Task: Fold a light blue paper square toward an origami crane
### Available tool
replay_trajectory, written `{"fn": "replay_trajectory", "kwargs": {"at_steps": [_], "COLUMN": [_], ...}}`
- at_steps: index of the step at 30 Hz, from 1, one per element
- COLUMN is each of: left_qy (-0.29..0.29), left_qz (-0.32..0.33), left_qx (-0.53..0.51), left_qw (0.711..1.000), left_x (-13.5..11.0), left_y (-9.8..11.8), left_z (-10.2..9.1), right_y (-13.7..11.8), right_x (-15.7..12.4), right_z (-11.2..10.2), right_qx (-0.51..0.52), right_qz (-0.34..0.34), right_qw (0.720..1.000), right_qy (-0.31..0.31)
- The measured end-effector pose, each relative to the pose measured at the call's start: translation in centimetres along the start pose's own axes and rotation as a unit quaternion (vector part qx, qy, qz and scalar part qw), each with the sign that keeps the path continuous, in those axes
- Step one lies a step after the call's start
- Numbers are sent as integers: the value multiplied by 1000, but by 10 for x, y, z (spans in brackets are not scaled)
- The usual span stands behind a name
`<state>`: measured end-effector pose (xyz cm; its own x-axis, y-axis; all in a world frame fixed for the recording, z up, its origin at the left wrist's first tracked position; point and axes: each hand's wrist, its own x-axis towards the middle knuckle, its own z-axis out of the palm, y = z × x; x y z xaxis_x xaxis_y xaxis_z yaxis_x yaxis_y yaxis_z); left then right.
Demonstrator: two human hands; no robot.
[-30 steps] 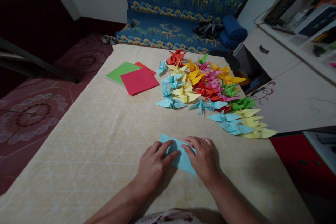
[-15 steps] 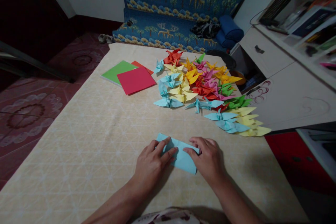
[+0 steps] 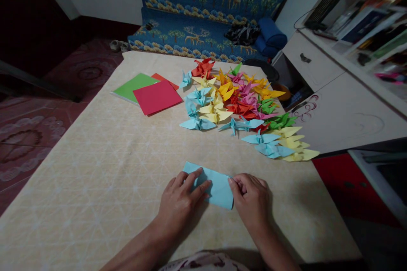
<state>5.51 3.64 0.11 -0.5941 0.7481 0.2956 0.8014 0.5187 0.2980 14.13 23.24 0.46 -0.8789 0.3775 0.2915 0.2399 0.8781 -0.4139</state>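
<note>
Folded sheet (image 3: 219,186) front-ctr on table (image 3: 111,169); cranes (image 3: 235,106) behind R, stack (image 3: 149,93) behind L.

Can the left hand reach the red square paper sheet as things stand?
Probably yes: bare cream tablecloth lies between the left hand and the red square paper sheet, though that hand presses the folded light-blue paper.

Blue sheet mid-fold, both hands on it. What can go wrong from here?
1. The left hand only presses the folded blue paper flat. If it slides on the tablecloth while the right hand works the right edge, the crease may skew.
2. The yellow crane lies at the table's right edge; a nudge could tip it off.
</note>
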Motion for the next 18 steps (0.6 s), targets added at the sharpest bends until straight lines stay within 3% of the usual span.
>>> {"fn": "replay_trajectory", "kwargs": {"at_steps": [18], "left_qy": [-15], "left_qz": [7], "left_qx": [-2], "left_qw": [1000], "left_x": [4], "left_y": [5], "left_z": [5], "right_y": [-1], "right_x": [0], "right_z": [6], "right_qx": [-66], "right_qz": [-11], "right_qw": [998], "right_qy": [12]}}
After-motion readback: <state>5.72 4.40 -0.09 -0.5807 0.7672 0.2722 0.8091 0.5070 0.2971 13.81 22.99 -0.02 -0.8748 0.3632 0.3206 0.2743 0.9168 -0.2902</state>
